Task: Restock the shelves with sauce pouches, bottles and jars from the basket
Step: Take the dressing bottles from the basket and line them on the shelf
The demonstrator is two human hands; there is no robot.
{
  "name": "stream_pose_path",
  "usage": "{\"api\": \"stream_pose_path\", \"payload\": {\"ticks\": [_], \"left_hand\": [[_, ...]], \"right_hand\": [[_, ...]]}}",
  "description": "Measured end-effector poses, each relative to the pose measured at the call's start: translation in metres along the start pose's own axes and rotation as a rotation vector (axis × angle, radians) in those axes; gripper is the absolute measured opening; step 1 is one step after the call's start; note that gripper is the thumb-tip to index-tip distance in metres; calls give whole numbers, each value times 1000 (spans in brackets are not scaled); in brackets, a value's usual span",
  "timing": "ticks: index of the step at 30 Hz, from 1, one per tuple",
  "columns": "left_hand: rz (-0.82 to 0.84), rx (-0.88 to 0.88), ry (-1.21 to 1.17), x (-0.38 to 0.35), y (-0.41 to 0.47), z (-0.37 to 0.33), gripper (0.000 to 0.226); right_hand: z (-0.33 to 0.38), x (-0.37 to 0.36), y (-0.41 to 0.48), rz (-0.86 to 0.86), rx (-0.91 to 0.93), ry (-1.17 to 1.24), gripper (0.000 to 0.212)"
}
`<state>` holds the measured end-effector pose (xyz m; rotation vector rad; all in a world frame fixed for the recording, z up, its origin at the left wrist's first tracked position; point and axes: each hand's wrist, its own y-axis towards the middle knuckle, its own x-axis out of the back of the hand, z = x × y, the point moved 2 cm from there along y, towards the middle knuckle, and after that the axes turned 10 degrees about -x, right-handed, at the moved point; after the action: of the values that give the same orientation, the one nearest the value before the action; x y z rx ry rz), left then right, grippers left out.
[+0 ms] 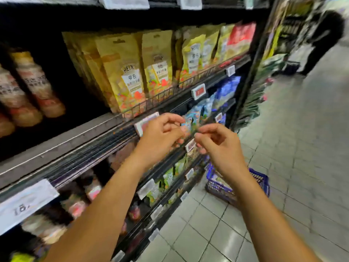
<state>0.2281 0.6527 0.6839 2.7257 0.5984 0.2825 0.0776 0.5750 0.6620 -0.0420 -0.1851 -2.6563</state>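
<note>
A small blue-green sauce pouch [190, 121] stands at the front of a middle shelf, in a row of blue pouches [226, 89]. My left hand [160, 135] pinches its left edge between thumb and forefinger. My right hand [221, 146] has curled fingers that pinch at the pouch's lower right corner; blur hides the exact contact. On the floor behind my right wrist stands the blue basket [261, 179], whose contents are mostly hidden. Yellow sauce pouches [128, 72] fill the shelf above, behind a wire rail [170, 91].
Pale sauce bottles [37, 86] lie on the upper shelf at left. Jars and green pouches [166, 178] fill the lower shelves. Price tags [198, 91] line the shelf edges. The tiled aisle floor [283, 129] runs right, where a person in black [324, 40] stands far off.
</note>
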Motion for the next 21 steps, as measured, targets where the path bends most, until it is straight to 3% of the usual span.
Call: {"api": "stream_pose_path", "payload": {"ticks": [11, 21], "left_hand": [[227, 94, -128, -168, 59, 47, 14], [362, 134, -186, -286, 98, 88, 16]], "right_hand": [[-43, 166, 12, -314, -142, 25, 13], [-76, 279, 20, -495, -256, -10, 16]]}}
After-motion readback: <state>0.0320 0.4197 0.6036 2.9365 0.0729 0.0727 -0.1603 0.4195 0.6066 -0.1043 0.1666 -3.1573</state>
